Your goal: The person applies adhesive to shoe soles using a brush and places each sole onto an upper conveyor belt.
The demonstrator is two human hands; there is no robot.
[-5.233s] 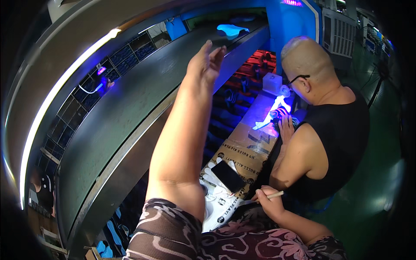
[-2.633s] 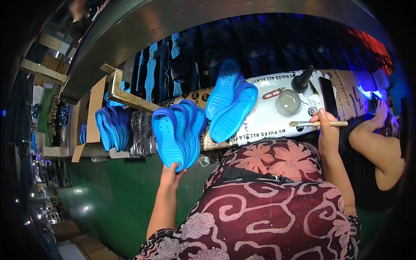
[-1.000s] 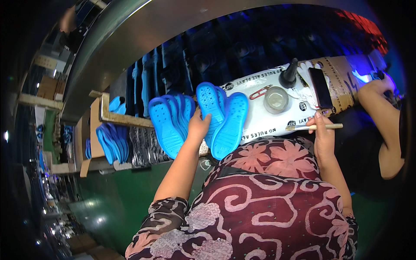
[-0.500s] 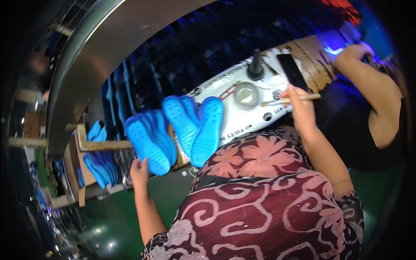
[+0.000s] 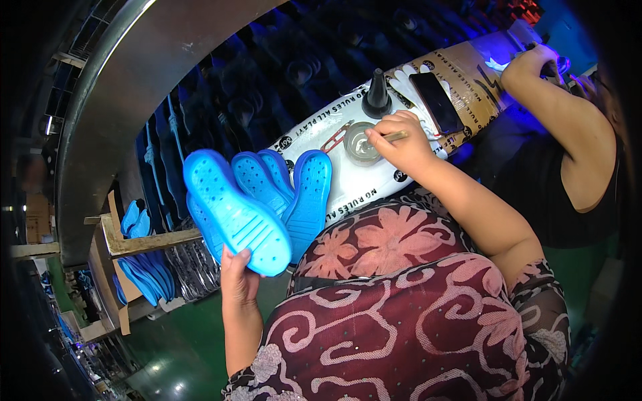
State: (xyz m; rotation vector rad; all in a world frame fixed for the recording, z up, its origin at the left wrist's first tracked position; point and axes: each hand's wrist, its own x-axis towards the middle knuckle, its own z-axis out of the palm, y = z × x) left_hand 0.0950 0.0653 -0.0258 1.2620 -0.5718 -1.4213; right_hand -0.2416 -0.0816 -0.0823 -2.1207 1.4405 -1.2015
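A blue shoe sole with small holes and ridges is gripped at its heel end by my left hand, thumb on top. The sole is raised in front of several more blue soles that lie overlapping. My right hand is closed round the thin wooden handle of a brush. Its fingers are over the right rim of a round, clear cup, and the brush's tip is hidden behind them. Beyond the cup stands a dark cone-shaped bottle.
The cup rests on white printed wrapping. A phone lies beside white gloves on cardboard. At left, more blue soles sit by a wooden frame. A metal beam curves overhead. Another person's arm is at right.
My left hand has lifted the front sole off the row and toward me. My right hand has carried the brush leftward from beside the cup to over it.
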